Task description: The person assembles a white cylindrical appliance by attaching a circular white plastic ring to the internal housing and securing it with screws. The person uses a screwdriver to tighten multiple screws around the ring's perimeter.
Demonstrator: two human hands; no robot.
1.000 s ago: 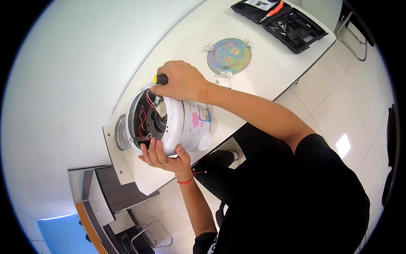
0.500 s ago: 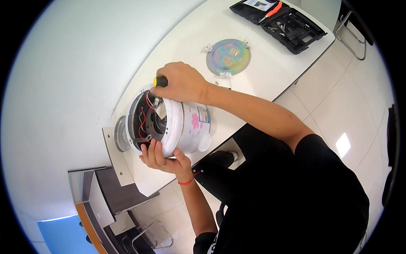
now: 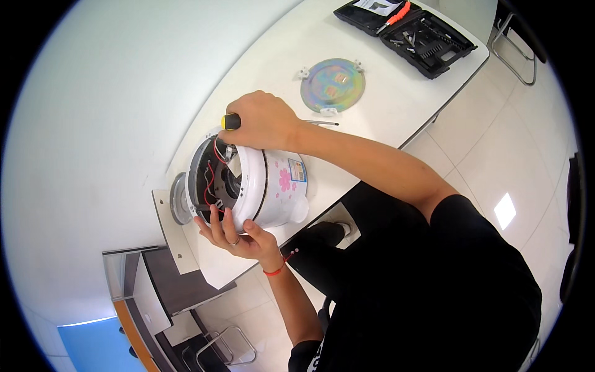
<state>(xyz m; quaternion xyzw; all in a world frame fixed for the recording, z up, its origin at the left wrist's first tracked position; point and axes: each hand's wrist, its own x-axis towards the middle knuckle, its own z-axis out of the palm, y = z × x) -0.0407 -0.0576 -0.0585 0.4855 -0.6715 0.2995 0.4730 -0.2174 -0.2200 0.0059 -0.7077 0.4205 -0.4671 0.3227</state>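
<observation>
A white rice cooker (image 3: 279, 192) with pink flowers lies on its side, its underside opened toward the left. Red and white wires (image 3: 209, 180) show in the dark cavity. My left hand (image 3: 238, 239) cradles the near lower rim, thumb against the outer wall, fingers spread along the edge. My right hand (image 3: 263, 121) is closed around a screwdriver (image 3: 231, 121) with a black and yellow handle. Its shaft seems to point right, away from the cooker, above my forearm. The right fingertips, partly hidden, reach the upper rim near the wires.
A round iridescent metal plate (image 3: 333, 85) with white feet lies farther up the white table (image 3: 273, 68). Beyond it sits an open black tool case (image 3: 427, 43) with an orange-handled tool (image 3: 395, 15). A silvery round part (image 3: 180, 198) stands left of the cooker, near the wall.
My left hand has slid slightly down and left along the rim, its fingers spreading. The dark seam behind the rim shows more. More of the screwdriver's shaft has come into sight.
</observation>
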